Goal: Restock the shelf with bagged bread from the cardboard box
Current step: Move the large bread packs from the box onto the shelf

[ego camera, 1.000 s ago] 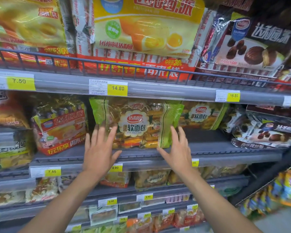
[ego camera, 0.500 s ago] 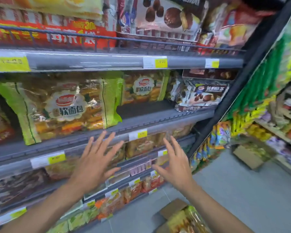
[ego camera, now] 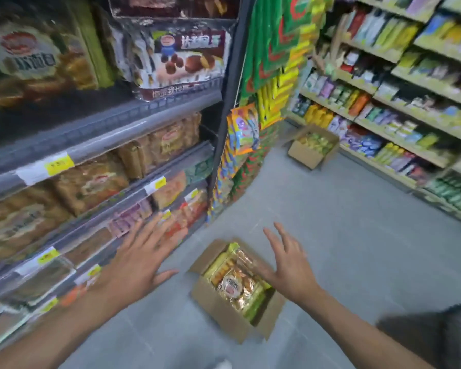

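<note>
An open cardboard box (ego camera: 218,310) stands on the grey floor at the foot of the shelf unit. Inside it lies a bagged bread (ego camera: 236,282) with green sides and a clear front. My right hand (ego camera: 288,265) hovers with fingers spread just above the box's right side and holds nothing. My left hand (ego camera: 141,259) is spread wide to the left of the box, in front of the lower shelves, also holding nothing. A green-sided bread bag (ego camera: 37,57) of the same brand stands on the upper left shelf (ego camera: 133,115).
The shelf tiers at left hold more bagged breads and cakes behind yellow price tags. A dark upright post (ego camera: 224,123) ends the unit, with hanging snack packs (ego camera: 244,129) beyond. A second open box (ego camera: 313,145) sits farther down the aisle by the right-hand shelves (ego camera: 399,107).
The view has swung right and down from the shelf to the floor. Both hands have left the shelved bread bag and dropped, still spread, toward the cardboard box.
</note>
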### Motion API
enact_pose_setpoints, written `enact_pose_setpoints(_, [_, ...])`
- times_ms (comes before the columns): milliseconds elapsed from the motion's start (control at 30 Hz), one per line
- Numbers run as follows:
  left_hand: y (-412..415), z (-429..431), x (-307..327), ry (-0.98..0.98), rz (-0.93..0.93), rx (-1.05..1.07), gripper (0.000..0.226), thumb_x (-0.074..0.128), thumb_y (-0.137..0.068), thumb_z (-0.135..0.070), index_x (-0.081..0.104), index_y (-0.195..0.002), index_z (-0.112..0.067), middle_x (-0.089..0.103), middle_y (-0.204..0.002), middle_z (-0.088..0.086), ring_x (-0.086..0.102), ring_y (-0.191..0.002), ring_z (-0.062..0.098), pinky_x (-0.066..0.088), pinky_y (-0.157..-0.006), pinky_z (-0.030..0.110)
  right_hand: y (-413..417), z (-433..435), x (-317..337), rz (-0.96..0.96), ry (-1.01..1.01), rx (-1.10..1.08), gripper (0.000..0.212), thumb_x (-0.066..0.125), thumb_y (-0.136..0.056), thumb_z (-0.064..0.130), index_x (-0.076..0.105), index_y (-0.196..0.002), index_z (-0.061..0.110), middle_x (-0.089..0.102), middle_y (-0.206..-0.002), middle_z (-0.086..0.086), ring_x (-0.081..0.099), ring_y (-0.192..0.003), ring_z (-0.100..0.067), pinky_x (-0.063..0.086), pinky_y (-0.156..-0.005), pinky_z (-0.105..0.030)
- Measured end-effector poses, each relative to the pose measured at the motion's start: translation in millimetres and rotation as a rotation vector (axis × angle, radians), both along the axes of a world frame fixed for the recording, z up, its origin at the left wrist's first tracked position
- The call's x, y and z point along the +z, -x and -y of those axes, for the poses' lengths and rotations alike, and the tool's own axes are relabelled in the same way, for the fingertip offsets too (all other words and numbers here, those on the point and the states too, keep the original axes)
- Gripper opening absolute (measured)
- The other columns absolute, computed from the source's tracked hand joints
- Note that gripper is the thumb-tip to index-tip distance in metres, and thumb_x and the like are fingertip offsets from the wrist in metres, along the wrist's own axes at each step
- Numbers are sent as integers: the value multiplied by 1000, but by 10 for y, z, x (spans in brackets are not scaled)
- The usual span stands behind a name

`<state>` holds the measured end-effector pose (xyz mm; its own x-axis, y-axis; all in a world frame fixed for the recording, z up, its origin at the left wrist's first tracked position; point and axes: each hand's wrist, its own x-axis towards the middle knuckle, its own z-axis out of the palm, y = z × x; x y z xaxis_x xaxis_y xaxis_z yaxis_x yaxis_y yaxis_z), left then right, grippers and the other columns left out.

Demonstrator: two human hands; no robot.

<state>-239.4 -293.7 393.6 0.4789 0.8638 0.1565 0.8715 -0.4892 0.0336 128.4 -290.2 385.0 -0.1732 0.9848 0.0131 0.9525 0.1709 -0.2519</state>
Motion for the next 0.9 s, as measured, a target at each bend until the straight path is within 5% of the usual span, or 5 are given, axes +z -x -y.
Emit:
enact_pose_setpoints(200, [-999, -124, -480, 169, 44, -29, 91, 73, -75, -64, 41, -152, -28, 35, -162, 8, 26, -151, 30, 22, -119, 51, -598, 143, -610, -53, 142, -201, 89, 55, -79, 69, 31, -154, 28, 28, -163, -8, 42, -142, -32, 38, -111, -49])
enact_pose_setpoints(333, [-1379, -201, -778, 309, -12, -58, 99, 79, -69, -63, 40, -153, -28, 38, -160, 6, 35, -148, 30, 30, -116, 52, -872, 217, -859, -70, 266, -327, 96, 67, -78, 62, 26, -158, 29, 21, -166, -7, 31, -148, -30, 31, -116, -49])
enact_pose_setpoints(667, [-1900, -1027, -1473, 523, -143, -131, 100, 80, -75, -54, 29, -157, -30, 32, -164, 5, 27, -151, 31, 33, -117, 56, -1297, 209, -1527, -121, 513, -525, 95, 65, -83, 59, 12, -158, 35, 9, -168, 2, 17, -153, -23, 23, -121, -53])
enact_pose_setpoints(900, [-2278, -1813, -2079, 624, -249, -204, 113, 96, -47, -49, 45, -144, -22, 58, -143, 12, 56, -132, 37, 52, -96, 58, -1482, -152, -2023, -109, 623, -630, 98, 63, -83, 62, 8, -160, 35, 9, -168, 3, 16, -153, -22, 23, -121, -51])
